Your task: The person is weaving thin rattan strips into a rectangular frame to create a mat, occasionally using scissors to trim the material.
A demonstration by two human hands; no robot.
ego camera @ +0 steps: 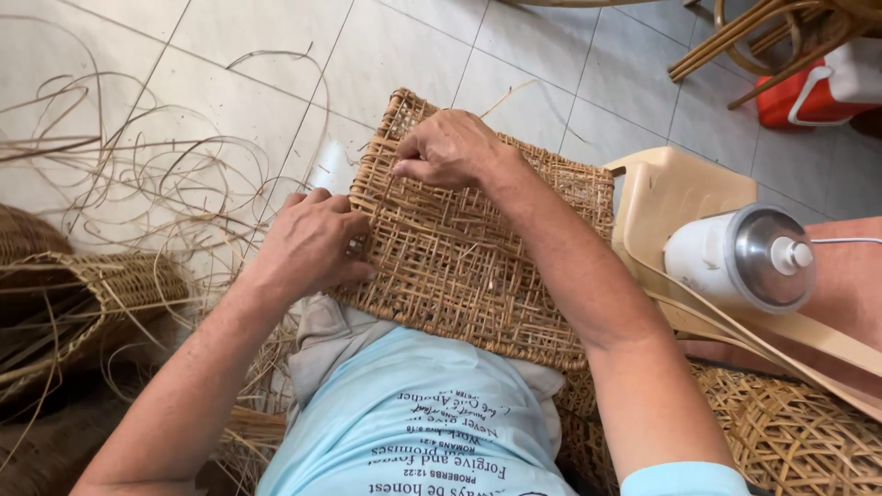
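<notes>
A woven rattan panel (pixel 478 266) rests on my lap, tilted toward the tiled floor. My left hand (pixel 308 243) grips the panel's left edge, fingers curled around the border. My right hand (pixel 448 147) presses on the panel's upper left part, fingertips pinched on a thin cane strand in the weave. Loose ends of cane stick out near the top edge.
Loose cane strips (pixel 138 174) lie tangled on the white tiles at left. A woven basket (pixel 83 294) lies at the left edge. At right stand a beige plastic chair (pixel 671 193), a white and metal flask (pixel 744 257), another woven piece (pixel 790 432) and a red container (pixel 818 92).
</notes>
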